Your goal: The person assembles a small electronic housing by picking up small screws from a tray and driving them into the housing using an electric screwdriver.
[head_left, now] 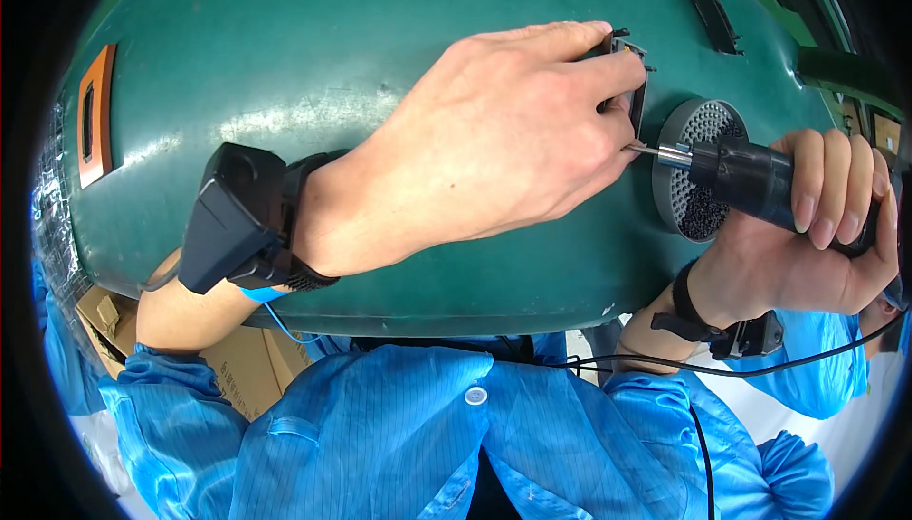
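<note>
My left hand [513, 131] reaches across the green table, its fingers closed round a small black plastic part [638, 102]. Most of that part is hidden behind the fingers. In my right hand [798, 259] is a black electric screwdriver [750, 178], lying nearly level with its bit pointing left. The bit's tip meets the part beside my left fingertips; whether a screw sits there is too small to tell. Under the screwdriver stands a round grey screw tray [669, 131] with a dimpled bottom and many small dark screws.
A long black plastic piece [711, 12] lies at the far right of the table [285, 36]. An orange frame with a dark slot [96, 121] lies at the left edge. A black cable [646, 359] runs past my right wrist. Another person in blue [807, 378] is at right.
</note>
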A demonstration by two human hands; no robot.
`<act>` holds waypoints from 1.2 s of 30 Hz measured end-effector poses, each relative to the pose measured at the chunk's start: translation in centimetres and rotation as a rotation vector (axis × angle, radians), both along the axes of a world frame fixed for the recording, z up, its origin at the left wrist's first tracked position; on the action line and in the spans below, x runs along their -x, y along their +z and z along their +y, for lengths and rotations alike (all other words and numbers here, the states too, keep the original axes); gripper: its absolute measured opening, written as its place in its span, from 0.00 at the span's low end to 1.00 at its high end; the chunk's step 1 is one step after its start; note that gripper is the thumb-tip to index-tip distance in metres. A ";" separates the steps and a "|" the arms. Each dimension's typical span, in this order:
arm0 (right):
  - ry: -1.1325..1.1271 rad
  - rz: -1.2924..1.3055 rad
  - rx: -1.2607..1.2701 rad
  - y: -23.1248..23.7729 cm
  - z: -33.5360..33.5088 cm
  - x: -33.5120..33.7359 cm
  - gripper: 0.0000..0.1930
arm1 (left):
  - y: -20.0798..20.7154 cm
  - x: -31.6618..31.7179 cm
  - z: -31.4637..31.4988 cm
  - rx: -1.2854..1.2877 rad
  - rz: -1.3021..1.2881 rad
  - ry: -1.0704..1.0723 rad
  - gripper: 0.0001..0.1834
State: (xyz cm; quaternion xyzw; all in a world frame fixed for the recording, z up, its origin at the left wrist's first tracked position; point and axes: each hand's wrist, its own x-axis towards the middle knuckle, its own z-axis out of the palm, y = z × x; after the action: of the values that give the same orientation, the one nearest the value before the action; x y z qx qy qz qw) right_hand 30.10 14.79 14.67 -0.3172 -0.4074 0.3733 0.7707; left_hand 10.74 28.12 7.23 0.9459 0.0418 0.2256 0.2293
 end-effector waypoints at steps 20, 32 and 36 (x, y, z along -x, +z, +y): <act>-0.111 0.041 -0.052 0.4 0.0 0.8 0.10 | -0.1 0.1 0.1 0.020 0.005 -0.047 0.22; -0.005 -0.092 -0.032 -1.6 0.3 2.4 0.09 | -2.3 -0.8 0.2 -0.158 -0.259 0.020 0.08; -0.010 -0.129 -0.011 -2.1 0.2 2.6 0.09 | -0.7 0.5 -0.1 -0.023 -0.216 -0.030 0.04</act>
State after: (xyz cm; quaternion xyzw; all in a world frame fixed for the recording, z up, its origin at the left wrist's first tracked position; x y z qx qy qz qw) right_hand 27.48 15.04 12.52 -0.3385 -0.4568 0.3461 0.7463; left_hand 10.27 28.01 6.57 0.9192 -0.0001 0.3233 0.2250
